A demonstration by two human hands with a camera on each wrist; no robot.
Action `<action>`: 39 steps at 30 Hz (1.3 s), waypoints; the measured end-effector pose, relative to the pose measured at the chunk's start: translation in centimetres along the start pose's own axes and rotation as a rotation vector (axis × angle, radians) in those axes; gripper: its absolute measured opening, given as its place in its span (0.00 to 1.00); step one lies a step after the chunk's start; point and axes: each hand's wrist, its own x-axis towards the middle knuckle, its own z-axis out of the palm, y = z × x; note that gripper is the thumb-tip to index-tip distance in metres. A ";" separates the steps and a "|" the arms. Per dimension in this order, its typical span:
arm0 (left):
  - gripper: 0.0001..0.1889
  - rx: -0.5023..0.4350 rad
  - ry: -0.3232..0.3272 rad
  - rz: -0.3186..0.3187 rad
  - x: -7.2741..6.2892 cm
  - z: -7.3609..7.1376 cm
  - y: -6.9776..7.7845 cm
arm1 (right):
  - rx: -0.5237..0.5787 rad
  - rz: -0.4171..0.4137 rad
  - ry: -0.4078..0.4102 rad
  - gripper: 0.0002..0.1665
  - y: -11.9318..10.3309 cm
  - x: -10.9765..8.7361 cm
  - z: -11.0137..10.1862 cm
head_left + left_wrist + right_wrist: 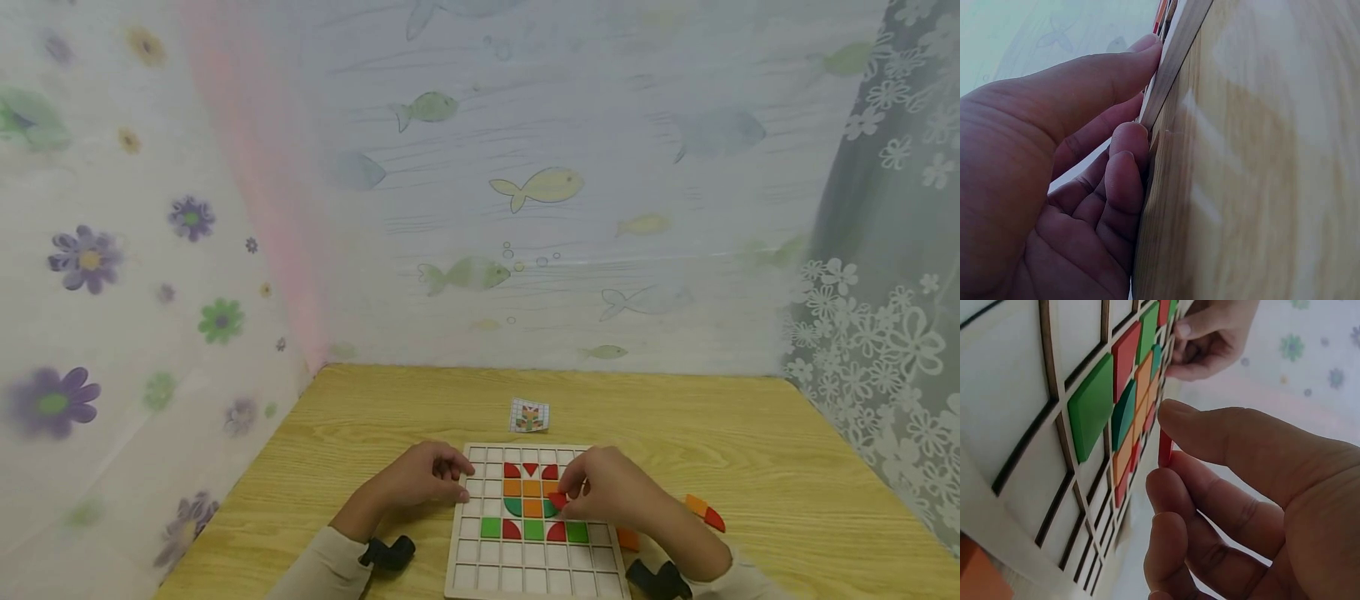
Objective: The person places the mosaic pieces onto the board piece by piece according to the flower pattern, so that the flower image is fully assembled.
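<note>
A wooden grid board (452,554) lies on the table, partly filled with coloured tiles. My right hand (618,492) pinches a small red tile (1165,449) between thumb and fingertips, over the board's right half. Beneath it a teal rounded tile (1124,415) sits next to a green square tile (1091,407). At the board's left edge, my left hand (423,477) holds the rim with its thumb and curled fingers. The laid tiles include red quarter-rounds, a red triangle (530,469) and orange squares (532,507).
A small printed pattern card (529,416) lies beyond the board. To the right are a loose orange tile (696,505), a red tile (715,519) and an orange square (627,540) beside the board's edge. A fish-patterned curtain (555,250) hangs behind the table.
</note>
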 end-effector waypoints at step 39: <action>0.15 0.003 -0.001 0.000 0.1 0.0 0.0 | 0.015 -0.236 -0.255 0.20 1.6 -2.7 -0.4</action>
